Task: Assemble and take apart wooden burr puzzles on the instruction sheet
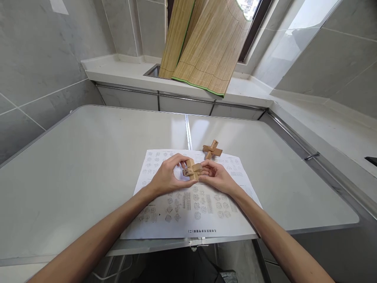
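Both my hands meet over a printed instruction sheet (191,212) on a white folding table (82,165). My left hand (168,177) pinches a small wooden interlocking puzzle (192,169) from the left, fingers curled round its blocks. My right hand (215,176) grips the same puzzle from the right, fingers closed on one protruding bar. A second wooden puzzle, a cross-shaped one (212,149), lies on the table just beyond the sheet's far edge, apart from both hands.
A rolled bamboo mat (203,47) leans over a sink at the white counter (118,72) behind the table. Grey tiled walls close in on the left and right. The table's near edge (188,241) runs just under my forearms.
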{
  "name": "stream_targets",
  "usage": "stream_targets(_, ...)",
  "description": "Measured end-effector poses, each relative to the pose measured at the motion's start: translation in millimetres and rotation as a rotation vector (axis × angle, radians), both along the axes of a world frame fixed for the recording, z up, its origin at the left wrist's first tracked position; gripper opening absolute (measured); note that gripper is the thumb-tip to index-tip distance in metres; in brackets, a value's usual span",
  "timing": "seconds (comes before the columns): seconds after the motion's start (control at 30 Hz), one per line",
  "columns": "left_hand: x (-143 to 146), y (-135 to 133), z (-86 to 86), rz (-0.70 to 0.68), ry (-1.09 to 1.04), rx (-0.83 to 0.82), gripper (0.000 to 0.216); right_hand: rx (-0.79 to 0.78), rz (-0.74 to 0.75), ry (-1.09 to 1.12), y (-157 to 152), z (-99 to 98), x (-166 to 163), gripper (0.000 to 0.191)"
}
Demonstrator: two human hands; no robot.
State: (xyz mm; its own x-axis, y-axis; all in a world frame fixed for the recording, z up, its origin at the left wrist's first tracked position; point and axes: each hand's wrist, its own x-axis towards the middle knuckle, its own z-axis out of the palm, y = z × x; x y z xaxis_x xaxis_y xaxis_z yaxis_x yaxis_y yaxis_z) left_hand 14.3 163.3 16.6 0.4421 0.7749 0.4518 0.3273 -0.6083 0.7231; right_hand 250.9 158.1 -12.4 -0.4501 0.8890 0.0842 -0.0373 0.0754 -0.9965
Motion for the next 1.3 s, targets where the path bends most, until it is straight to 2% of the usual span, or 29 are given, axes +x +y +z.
stream_targets(0.23, 1, -3, 0.7, -0.028, 0.037, 0.024, 0.046, 0.092, -0.036, 0.018, 0, 0.2, -4, 0.035)
stream_targets(0.8, -3, -2, -2.1, -0.083, 0.076, 0.099, 0.06, 0.015, -0.011, 0.029, -2, 4.8, -2, 0.031)
stream_targets(0.9, -2, -2, -3.1, -0.079, 0.048, 0.1, 0.061, -0.017, 0.032, 0.01, -1, 6.0, -1, 0.037)
stream_targets(1.03, -3, -2, -3.5, -0.107, 0.025, 0.088, 0.065, -0.04, 0.153, 0.049, 1, 10.0, 3, 0.066)
stream_targets(1.1, -3, -2, -3.0, -0.124, 0.007, 0.084, 0.066, -0.08, 0.22, 0.082, 1, 12.1, 6, 0.074)
stream_targets(1.2, -3, -2, -2.2, -0.136, -0.003, 0.077, 0.067, -0.169, 0.297, 0.126, 0, 14.6, 8, 0.076)
stream_targets(1.3, -3, -3, -1.8, -0.136, -0.003, 0.077, 0.067, -0.195, 0.266, 0.141, 0, 15.7, 7, 0.065)
